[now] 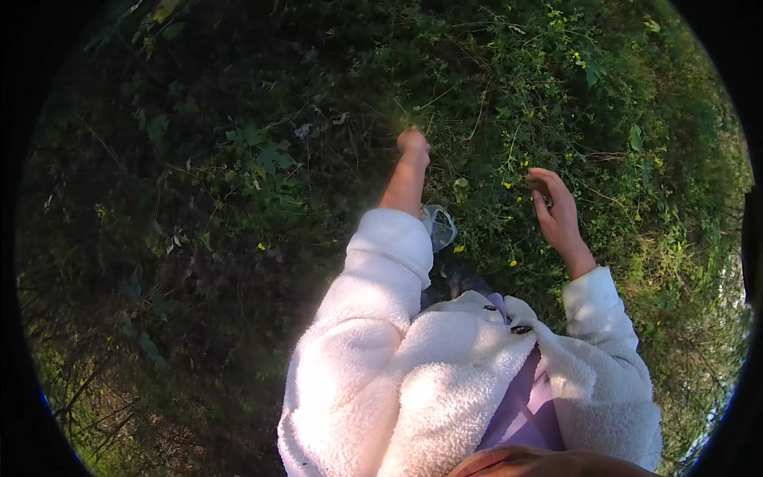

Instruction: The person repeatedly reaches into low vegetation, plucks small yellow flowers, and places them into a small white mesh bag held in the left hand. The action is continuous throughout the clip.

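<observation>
From a fluffy white fleece jacket (342, 374), the left hand (413, 145) reaches far into leafy, yellow-flowered green plants (509, 186), which spread around both hands. It looks curled; whether it grasps any plants, I cannot tell. The right hand (554, 208), released and loosely bent, hovers to the right. A clear plastic bag (440, 229) shows nearer, beside the left cuff (393, 238).

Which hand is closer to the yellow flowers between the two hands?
Right. In the picture, the right hand sits just right of the yellow flowers; the left hand is farther off to their left, slightly higher in view.
</observation>
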The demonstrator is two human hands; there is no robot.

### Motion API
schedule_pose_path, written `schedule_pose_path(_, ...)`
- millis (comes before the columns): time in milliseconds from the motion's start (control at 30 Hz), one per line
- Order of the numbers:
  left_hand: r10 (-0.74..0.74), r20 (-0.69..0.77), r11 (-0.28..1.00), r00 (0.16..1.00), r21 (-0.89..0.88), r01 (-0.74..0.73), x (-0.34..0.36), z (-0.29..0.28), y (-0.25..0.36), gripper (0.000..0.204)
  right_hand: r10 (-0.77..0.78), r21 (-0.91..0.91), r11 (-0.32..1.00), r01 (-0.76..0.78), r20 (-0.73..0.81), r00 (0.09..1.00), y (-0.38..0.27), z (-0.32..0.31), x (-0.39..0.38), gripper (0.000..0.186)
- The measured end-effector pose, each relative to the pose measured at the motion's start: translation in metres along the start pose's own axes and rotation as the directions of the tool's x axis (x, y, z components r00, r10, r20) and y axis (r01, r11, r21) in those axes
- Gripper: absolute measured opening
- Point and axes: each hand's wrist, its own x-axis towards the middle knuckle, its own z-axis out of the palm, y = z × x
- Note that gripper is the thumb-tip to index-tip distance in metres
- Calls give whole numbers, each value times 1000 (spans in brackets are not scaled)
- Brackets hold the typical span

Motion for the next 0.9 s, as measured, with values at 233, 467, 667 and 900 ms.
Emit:
schedule_pose_path(233, -52, -25, 999, 998, 6, 52, -4, -41, 2, 40, -94, 17, 995, 95, 378, 921, 19, 141, 183, 26)
schedule_pose_path(467, -33, 117, 994, 993, -99, 45, 0, -67, -2, 9, 323, -520, 851, -69, 415, 850, 84, 268, 276, 26)
schedule_pose_path(667, -109, 272, 990, 956, -58, 129, 17, -73, -31, 49, 670, -339, 736, -585, 247, 700, 128, 308, 275, 41)
schedule_pose_path(900, 67, 102, 997, 992, 42, -72, 8, -54, -40, 13, 772, -146, 625, -767, 261, 580, 160, 301, 286, 30)
